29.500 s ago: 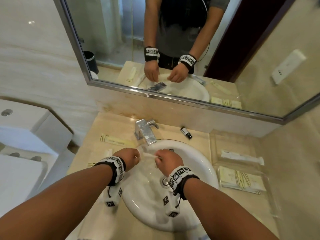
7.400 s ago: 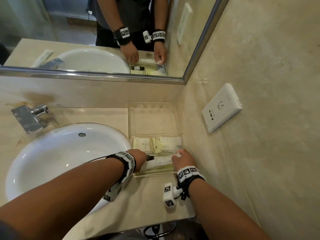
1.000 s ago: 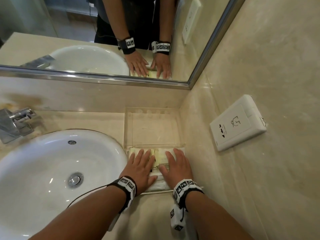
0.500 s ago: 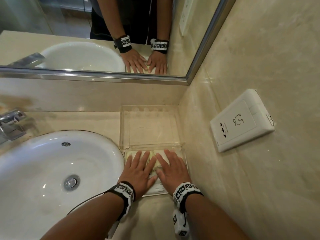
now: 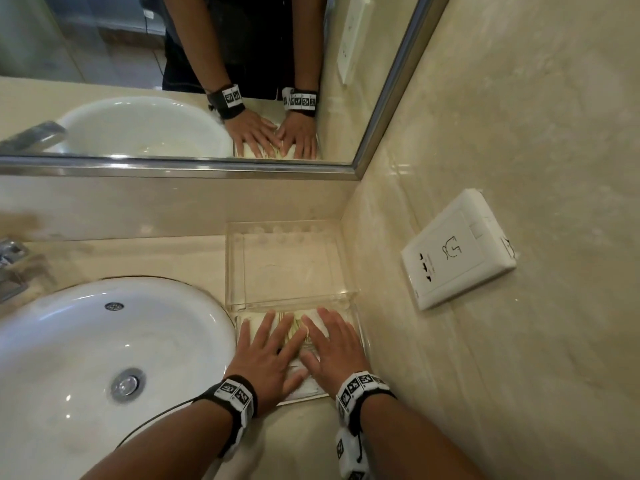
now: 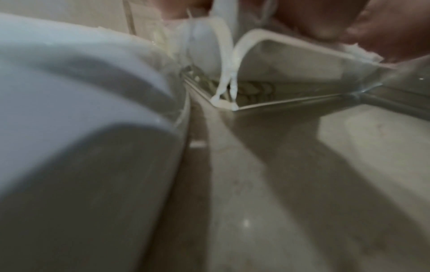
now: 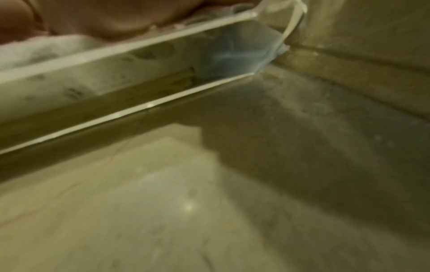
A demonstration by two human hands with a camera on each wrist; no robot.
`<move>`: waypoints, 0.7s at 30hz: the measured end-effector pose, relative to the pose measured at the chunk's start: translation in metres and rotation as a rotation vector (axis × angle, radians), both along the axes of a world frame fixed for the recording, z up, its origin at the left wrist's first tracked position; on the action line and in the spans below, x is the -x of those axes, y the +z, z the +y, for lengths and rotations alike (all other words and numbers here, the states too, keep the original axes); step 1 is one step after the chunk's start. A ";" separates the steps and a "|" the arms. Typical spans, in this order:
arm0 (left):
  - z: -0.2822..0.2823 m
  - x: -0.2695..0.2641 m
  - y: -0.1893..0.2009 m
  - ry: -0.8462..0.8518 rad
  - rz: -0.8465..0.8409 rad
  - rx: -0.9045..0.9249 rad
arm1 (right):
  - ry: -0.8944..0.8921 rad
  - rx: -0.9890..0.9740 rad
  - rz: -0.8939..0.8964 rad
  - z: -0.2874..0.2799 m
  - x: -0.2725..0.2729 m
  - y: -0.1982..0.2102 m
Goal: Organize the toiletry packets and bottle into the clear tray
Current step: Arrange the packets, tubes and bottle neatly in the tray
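I see 2 hands, both flat with the fingers straight and spread. My left hand (image 5: 266,362) and my right hand (image 5: 332,351) lie side by side, palms down, and press on the toiletry packets (image 5: 294,332) in the clear tray (image 5: 235,271). Neither hand grips anything.

The tray has 2 compartments. The packets fill the near one, under the hands; I cannot count them, because the fingers cover most of them. I see cream and white wrappers between the fingers. The far compartment shows only its clear bottom. The bottle I cannot find; it may be hidden under the hands.

The tray stands on the beige counter (image 5: 145,258), in the corner, just beside 1 white sink (image 5: 69,341) on its left and the wall on its right. On that wall is 1 white socket plate (image 5: 457,251). Above the counter, 1 mirror (image 5: 173,64) repeats the 2 hands.
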State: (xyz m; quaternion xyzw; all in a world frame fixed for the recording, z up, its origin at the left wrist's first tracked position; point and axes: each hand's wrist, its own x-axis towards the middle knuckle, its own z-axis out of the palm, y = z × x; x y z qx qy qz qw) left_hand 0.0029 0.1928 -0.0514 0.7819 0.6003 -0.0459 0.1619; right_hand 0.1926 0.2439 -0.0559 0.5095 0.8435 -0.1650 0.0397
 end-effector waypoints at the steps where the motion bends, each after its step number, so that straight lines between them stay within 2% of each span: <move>1: -0.001 0.000 0.001 -0.019 -0.005 0.001 | -0.001 -0.012 0.011 -0.002 -0.002 0.000; 7: 0.001 0.000 0.001 -0.054 -0.032 0.059 | -0.020 -0.102 -0.019 -0.013 -0.002 -0.014; 21: 0.007 -0.002 -0.005 0.020 -0.039 0.054 | -0.014 -0.082 -0.001 -0.004 -0.002 -0.012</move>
